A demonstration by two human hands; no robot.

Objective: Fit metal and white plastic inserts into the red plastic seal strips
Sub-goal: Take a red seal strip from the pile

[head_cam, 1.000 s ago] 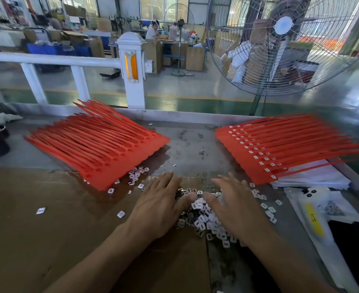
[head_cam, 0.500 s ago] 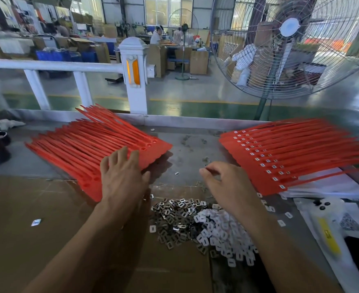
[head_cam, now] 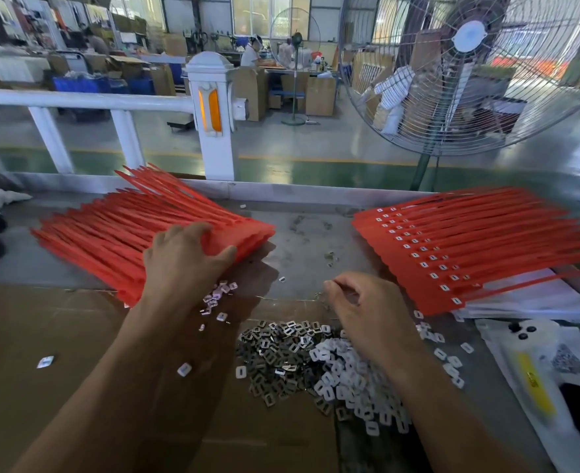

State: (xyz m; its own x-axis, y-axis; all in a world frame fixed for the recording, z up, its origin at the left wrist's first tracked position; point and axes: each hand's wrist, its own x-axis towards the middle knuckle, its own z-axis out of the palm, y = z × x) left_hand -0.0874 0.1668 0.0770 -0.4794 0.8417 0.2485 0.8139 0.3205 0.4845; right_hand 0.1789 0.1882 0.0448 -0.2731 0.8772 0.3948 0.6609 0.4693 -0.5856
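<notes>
Nearest us lay the heap of metal inserts and white plastic inserts. Beyond it, our right hand curled its fingers, contents unclear. Our left hand pressed spread fingers on the left red seal strips; fitted strips lay far right.

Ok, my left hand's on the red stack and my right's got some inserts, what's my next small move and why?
Probably lift one strip off the left stack of red strips with your left hand, whose fingers already rest on its near end. Your right hand seems curled around small inserts, though they are hardly visible, so a strip is needed.
</notes>
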